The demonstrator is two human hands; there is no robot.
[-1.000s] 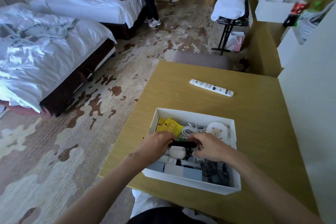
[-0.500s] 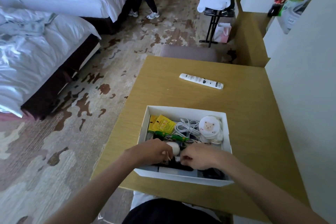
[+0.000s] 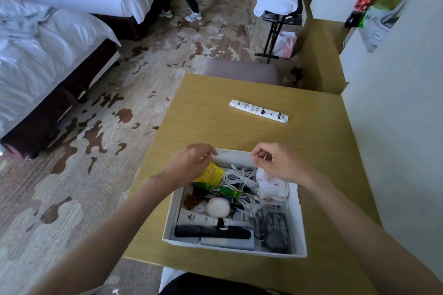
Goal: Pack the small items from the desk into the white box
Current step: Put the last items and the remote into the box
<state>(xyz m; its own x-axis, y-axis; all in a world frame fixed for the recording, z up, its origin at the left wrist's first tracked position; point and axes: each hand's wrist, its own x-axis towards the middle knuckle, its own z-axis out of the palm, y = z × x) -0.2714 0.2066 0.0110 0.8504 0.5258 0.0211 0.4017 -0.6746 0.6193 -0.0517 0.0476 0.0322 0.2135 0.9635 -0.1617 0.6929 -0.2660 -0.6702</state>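
Near edge: the white box [image 3: 298,223] is sitting on the wooden desk [image 3: 203,115], its near wall just beside the desk's near edge.
Inside, near part: a black comb [image 3: 211,231] is lying along the near wall, with a white tube [image 3: 196,219] just behind it. A round white item [image 3: 218,207] is lying in the middle and dark cords [image 3: 273,225] are lying in the right corner.
Inside, far part: a green packet [image 3: 220,190], a yellow packet [image 3: 211,172], a coiled white cable [image 3: 239,175] and a round white pouch [image 3: 271,185] (its print is too blurred to read) are lying together.
Left hand [image 3: 191,163]: it is hovering over the box's far left corner, fingers loosely curled, with nothing seen in them.
Right hand [image 3: 278,163]: it is hovering over the far wall, apart from the left one. Thumb and forefinger are meeting; I cannot tell if something thin is pinched.
Sides: only a narrow strip of wood is showing left of the box, and a wider one on the right is ending at a white wall [image 3: 395,151].
Far half: a broad stretch of wood is showing beyond the box, where a white remote [image 3: 259,111] is resting, well apart from it.
Beyond: a padded chair [image 3: 239,72] is standing at the far edge.
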